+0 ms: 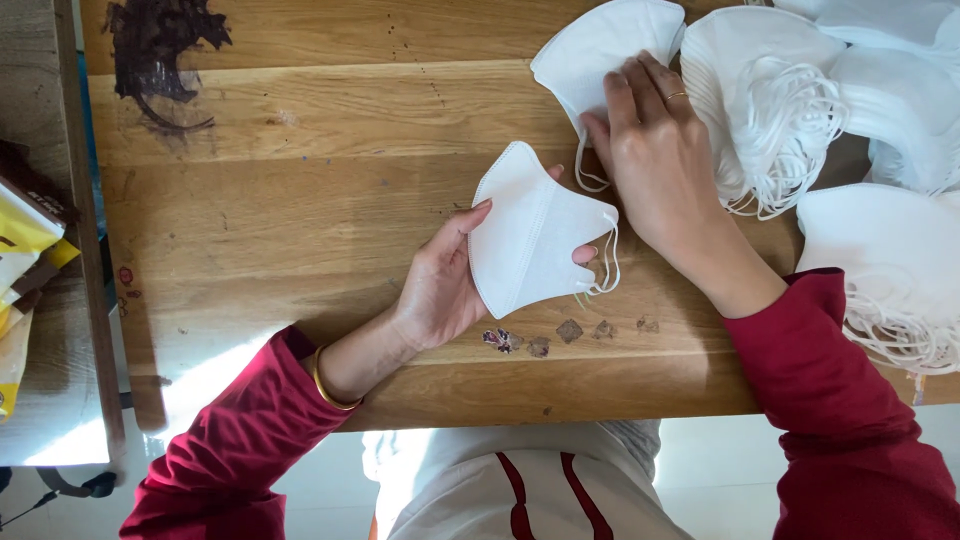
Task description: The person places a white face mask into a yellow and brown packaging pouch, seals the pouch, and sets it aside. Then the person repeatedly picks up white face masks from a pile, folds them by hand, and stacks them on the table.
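Note:
My left hand holds a folded white face mask just above the wooden table, fingers behind it and thumb on its right edge by the ear loops. Palm down, my right hand rests with its fingers pressing on a second white mask that lies flat near the table's far edge. A ring is on one finger of that hand, and a gold bangle circles my left wrist. Both sleeves are dark red.
Stacks of white masks with loose ear loops fill the table's right side, more at the right edge. A dark stain marks the far left corner. Yellow and brown packets lie on a surface to the left.

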